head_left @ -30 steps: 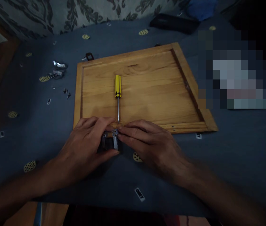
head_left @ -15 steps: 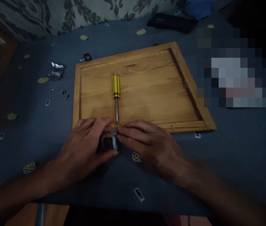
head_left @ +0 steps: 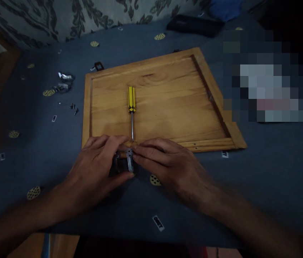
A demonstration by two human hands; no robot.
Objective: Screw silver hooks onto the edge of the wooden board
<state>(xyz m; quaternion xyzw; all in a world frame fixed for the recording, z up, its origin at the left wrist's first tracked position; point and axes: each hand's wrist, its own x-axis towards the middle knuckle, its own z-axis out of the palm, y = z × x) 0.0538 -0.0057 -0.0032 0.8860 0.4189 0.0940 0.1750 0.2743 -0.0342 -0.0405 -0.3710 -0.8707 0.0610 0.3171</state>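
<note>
Your left hand [head_left: 95, 168] has its fingers closed around a metal hinge [head_left: 128, 159] at the near edge of the wooden cabinet door [head_left: 167, 100], and your right hand [head_left: 167, 165] pinches the hinge's upper plate. The door lies flat on the blue-clothed table [head_left: 261, 172], with a yellow-black screwdriver [head_left: 131, 104] on it, tip just beside your fingers. Risk: the hinge could skew off the edge if either pinch slackens, and a knuckle nudge could roll the screwdriver.

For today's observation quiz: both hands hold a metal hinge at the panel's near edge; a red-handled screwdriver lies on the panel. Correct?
Not red: the head view shows the screwdriver yellow and black; left hand and right hand do hold the hinge at the panel edge.
</note>
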